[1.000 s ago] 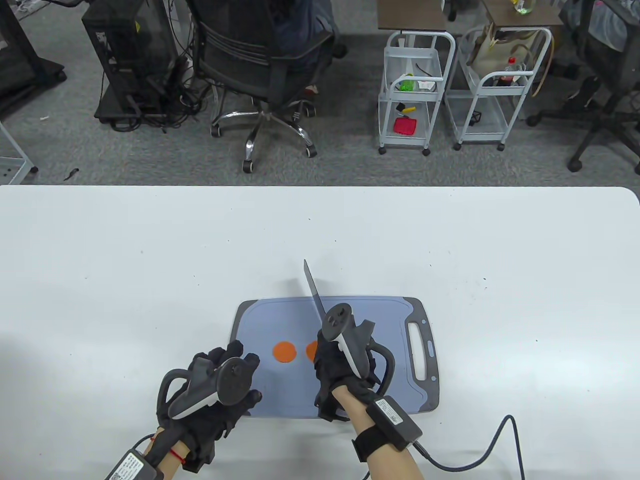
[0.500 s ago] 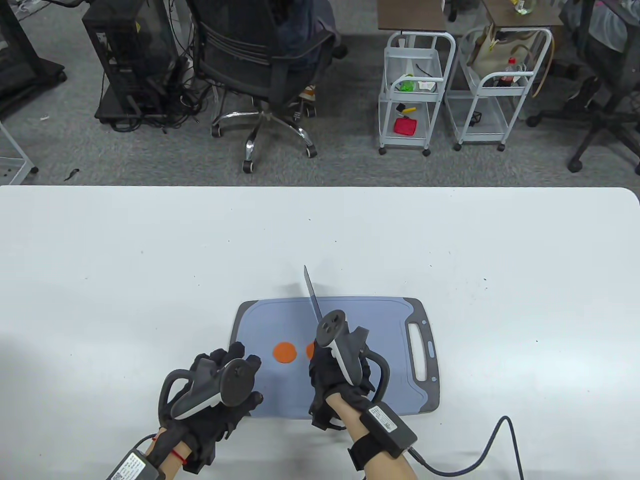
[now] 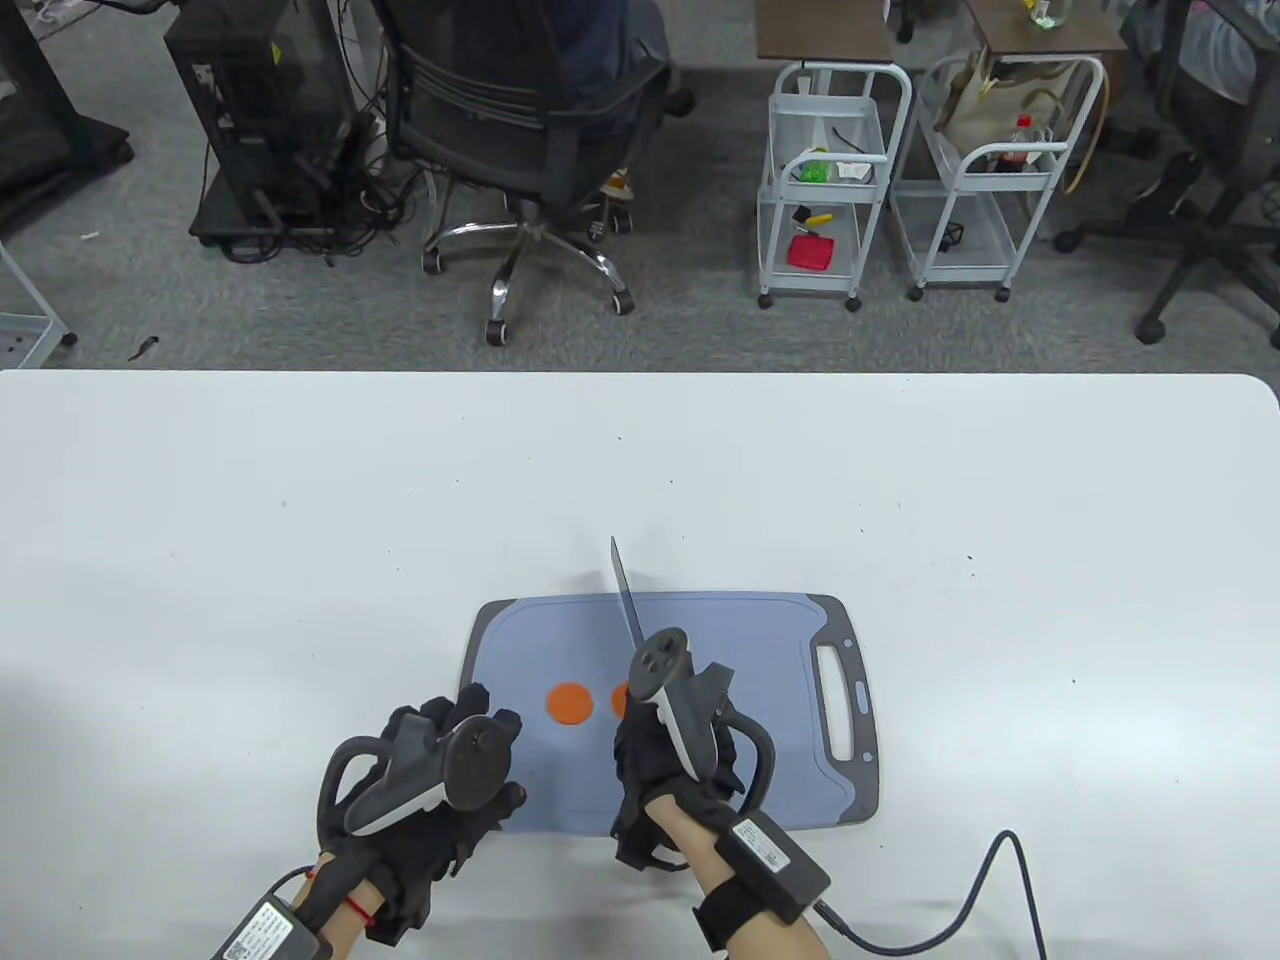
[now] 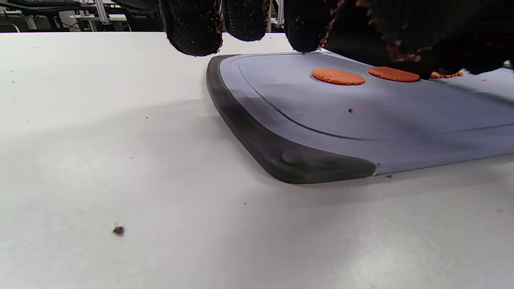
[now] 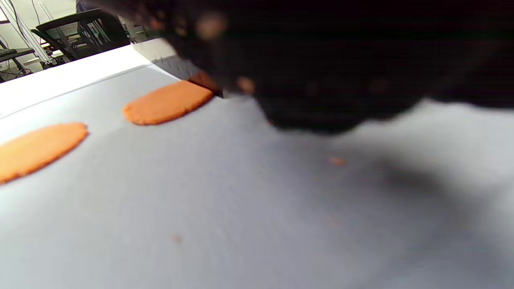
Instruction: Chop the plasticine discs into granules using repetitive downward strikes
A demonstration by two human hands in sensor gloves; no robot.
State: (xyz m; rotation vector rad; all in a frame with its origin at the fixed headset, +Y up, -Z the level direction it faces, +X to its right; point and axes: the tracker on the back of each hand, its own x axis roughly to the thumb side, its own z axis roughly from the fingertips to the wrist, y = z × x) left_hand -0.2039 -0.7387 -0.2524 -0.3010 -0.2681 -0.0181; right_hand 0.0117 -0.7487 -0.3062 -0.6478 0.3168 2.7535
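Two flat orange plasticine discs lie on a blue-grey cutting board (image 3: pixel 770 720). The left disc (image 3: pixel 570 703) is in full view; the right disc (image 3: pixel 621 700) is partly hidden by my right hand (image 3: pixel 660 750). That hand grips a knife whose blade (image 3: pixel 627 595) points away from me, over the right disc. My left hand (image 3: pixel 450 760) rests at the board's near left corner with its fingers spread, holding nothing. The left wrist view shows both discs (image 4: pixel 337 76) (image 4: pixel 393 74) whole on the board (image 4: pixel 297 128). The right wrist view shows them too (image 5: pixel 168 102) (image 5: pixel 36 148).
The board lies near the front edge of a white table (image 3: pixel 300 560), its handle slot (image 3: pixel 832 700) to the right. Small orange crumbs lie on the board (image 4: pixel 350 110). A cable (image 3: pixel 990 880) runs from my right wrist across the table.
My right hand and the knife have shifted slightly left and toward me, the blade tip dropping a little. My left hand has barely moved.
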